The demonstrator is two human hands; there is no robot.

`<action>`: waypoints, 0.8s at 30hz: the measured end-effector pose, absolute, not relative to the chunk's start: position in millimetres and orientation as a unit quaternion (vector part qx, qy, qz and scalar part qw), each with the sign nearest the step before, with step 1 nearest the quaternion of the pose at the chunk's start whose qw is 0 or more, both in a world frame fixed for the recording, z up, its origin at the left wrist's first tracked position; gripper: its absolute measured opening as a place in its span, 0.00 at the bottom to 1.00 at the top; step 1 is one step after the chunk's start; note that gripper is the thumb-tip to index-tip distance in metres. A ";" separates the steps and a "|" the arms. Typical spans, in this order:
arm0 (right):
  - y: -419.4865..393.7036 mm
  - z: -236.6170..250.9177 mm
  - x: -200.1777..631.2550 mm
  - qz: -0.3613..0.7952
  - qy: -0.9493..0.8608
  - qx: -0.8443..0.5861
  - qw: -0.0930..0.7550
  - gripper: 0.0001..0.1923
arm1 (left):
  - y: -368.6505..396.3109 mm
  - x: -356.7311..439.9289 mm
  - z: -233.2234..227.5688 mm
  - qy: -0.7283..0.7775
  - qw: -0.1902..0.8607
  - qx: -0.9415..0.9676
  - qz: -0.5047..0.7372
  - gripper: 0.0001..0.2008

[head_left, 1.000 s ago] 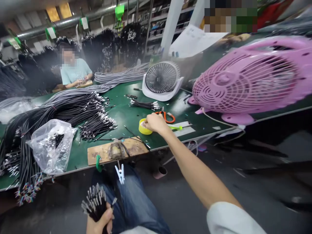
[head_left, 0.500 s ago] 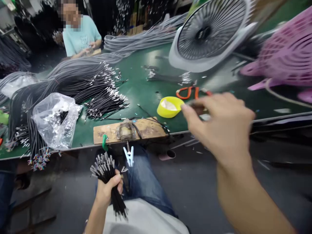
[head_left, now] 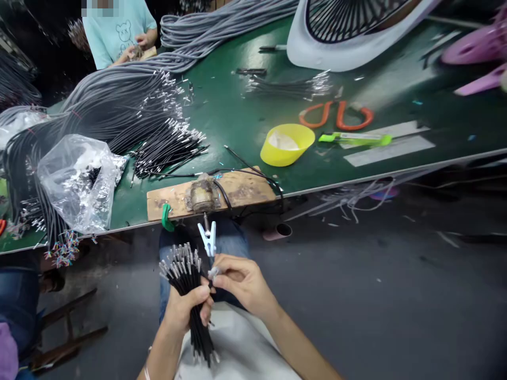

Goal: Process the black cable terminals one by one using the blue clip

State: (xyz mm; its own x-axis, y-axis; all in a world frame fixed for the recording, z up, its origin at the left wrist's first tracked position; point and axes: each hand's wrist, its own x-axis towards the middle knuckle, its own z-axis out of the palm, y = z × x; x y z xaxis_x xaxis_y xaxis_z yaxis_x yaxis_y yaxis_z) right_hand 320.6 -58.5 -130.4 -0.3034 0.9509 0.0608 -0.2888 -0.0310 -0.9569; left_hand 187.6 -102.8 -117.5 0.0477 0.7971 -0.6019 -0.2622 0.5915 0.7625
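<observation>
A bundle of short black cables (head_left: 200,330) with silvery tips is gripped in my left hand (head_left: 184,306), above my lap. The tips fan out upward and the lower ends hang below my fist. Close beside it, my right hand (head_left: 247,285) pinches a pale, silvery cable end (head_left: 214,273) between thumb and fingers; its detail is blurred. Just above my right fingertips, a light-blue clothes-peg-like clip (head_left: 208,240) hangs from the small motor-like cylinder (head_left: 202,195) fixed on a wooden board (head_left: 249,190).
On the green table (head_left: 233,126) lie piled cables (head_left: 170,153), a plastic bag (head_left: 75,184), a yellow dish (head_left: 287,153) holding white stuff, orange-handled scissors (head_left: 354,124) and a green cutter (head_left: 356,139). A fan (head_left: 336,58) stands behind. A person (head_left: 119,31) sits across the table.
My right hand has come from beside the yellow dish down to my left hand and now pinches a cable end there. The left hand still holds the bundle. The view has tilted down.
</observation>
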 end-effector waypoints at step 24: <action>-6.2 -130.0 333.8 0.762 -0.285 -0.359 0.458 0.19 | -95.3 186.6 -122.1 0.627 0.535 0.339 0.453 0.05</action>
